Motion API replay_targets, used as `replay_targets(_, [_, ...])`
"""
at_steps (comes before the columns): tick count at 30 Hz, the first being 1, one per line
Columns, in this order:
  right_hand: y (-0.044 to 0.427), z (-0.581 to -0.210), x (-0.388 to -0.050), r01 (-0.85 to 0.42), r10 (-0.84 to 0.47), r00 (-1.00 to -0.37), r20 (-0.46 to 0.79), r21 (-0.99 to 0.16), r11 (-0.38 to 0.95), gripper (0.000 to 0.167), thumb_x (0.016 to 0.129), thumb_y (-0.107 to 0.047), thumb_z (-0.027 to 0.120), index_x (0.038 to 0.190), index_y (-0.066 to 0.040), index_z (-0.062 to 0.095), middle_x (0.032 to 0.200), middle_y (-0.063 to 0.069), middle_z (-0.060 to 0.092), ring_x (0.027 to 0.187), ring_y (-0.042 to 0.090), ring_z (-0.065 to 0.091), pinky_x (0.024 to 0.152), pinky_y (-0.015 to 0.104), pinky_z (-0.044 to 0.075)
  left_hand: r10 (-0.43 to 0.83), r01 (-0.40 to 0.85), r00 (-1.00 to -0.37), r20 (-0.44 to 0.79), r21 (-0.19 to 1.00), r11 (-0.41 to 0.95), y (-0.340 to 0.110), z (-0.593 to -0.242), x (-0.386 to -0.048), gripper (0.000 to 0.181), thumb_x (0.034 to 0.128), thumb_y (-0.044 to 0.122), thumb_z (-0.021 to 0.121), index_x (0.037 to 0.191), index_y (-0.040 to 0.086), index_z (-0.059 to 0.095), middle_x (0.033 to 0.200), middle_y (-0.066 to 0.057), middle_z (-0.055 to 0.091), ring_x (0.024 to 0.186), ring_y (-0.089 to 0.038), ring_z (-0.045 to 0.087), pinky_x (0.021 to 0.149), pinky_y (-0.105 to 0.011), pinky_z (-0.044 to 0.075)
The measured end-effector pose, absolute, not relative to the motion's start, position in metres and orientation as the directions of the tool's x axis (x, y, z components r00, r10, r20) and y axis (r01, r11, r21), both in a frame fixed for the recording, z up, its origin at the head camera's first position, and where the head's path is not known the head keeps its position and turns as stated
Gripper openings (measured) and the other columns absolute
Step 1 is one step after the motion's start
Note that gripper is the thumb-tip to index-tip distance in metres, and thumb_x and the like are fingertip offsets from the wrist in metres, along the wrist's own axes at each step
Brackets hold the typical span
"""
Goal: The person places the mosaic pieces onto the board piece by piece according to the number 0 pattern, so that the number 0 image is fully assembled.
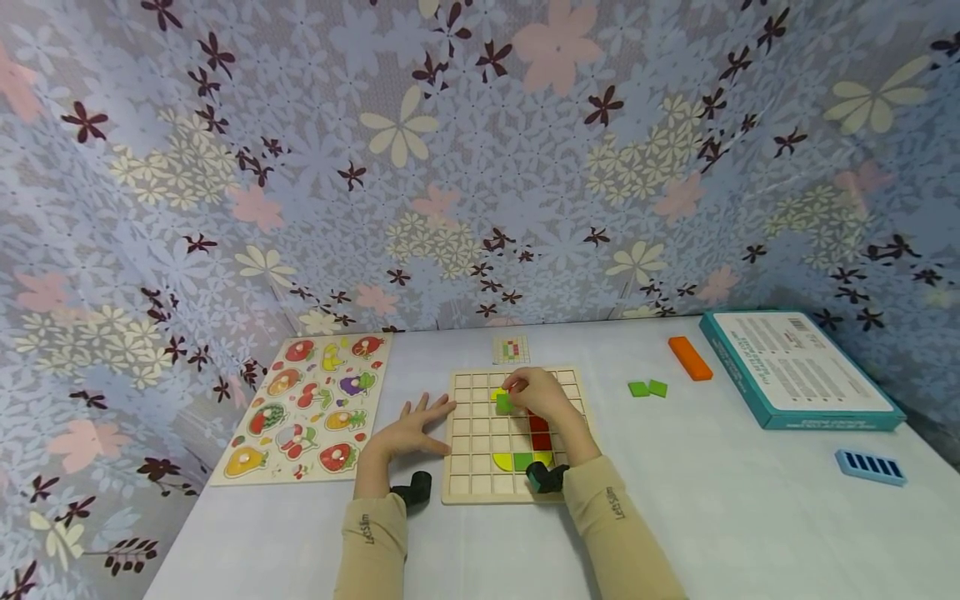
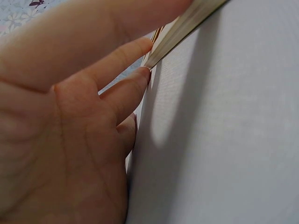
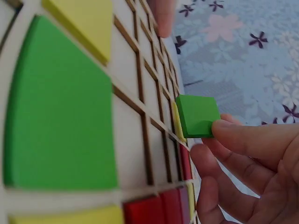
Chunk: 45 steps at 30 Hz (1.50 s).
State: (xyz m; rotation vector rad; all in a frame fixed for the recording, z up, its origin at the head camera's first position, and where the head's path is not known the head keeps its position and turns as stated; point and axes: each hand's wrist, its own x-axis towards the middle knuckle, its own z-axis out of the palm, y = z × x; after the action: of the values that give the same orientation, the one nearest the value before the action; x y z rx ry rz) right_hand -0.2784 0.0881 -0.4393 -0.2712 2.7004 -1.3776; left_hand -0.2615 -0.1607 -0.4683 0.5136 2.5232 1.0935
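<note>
My right hand [image 1: 546, 400] pinches a green square tile [image 3: 197, 115] between thumb and fingers, above the far part of a wooden grid board [image 1: 468, 490]. In the right wrist view the tile is tilted up off the grid. Beneath it, a yellow piece [image 1: 496, 392] shows partly. Red tiles [image 1: 540, 433] fill a column near my right wrist. In a nearer row, a green tile [image 1: 522, 462] lies between yellow rounded pieces [image 1: 503, 461]. Fingers spread, my left hand [image 1: 405, 432] touches the board's left edge; the left wrist view shows its palm.
A small pattern card [image 1: 512, 350] lies behind the board. Left stands a fruit puzzle board [image 1: 300, 408]. To the right are two loose green tiles [image 1: 638, 389], an orange block [image 1: 690, 358], a teal box [image 1: 810, 358] and a blue slotted piece [image 1: 870, 467].
</note>
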Motion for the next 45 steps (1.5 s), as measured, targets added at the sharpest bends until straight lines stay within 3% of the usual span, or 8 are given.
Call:
replay_targets(12, [0.077,-0.444,-0.28,-0.142,-0.194,-0.981,0.014,-0.737,0.66,0.004,0.08,-0.007,0.069,0.084,-0.008,0.068,0.08,0.002,0.064,0.073,0.016,0.057,0.064,0.029,0.049,0.464,0.204,-0.871,-0.159,0.743,0.637,-0.161,-0.467,-0.26,0.083,0.0694,0.02,0.076,0.142,0.011,0.037,0.153,-0.005,0.019,0.141,-0.032,-0.005,0.113,-0.047,-0.012])
replay_targets(25, [0.076,-0.445,-0.281,-0.089,-0.167,-0.985,-0.048,-0.685,0.723,0.011,0.081,-0.008,0.067,0.09,-0.01,0.073,0.09,0.003,0.067,0.08,0.019,0.059,0.07,0.032,0.051,0.461,0.202,-0.874,-0.156,0.745,0.636,-0.162,-0.47,-0.262,0.084,0.0684,0.021,0.077,0.142,0.012,0.037,0.153,-0.004,0.02,0.141,-0.03,-0.005,0.113,-0.046,-0.012])
replay_targets(45, [0.093,-0.445,-0.278,-0.136,-0.187,-0.982,0.018,-0.755,0.641,0.018,0.081,-0.005,0.064,0.098,-0.006,0.069,0.091,0.008,0.062,0.079,0.02,0.053,0.067,0.031,0.048,0.464,0.209,-0.873,-0.149,0.746,0.632,-0.162,-0.472,-0.262,0.084,0.0681,0.019,0.076,0.142,0.011,0.038,0.153,-0.006,0.019,0.141,-0.032,-0.005,0.113,-0.047,-0.012])
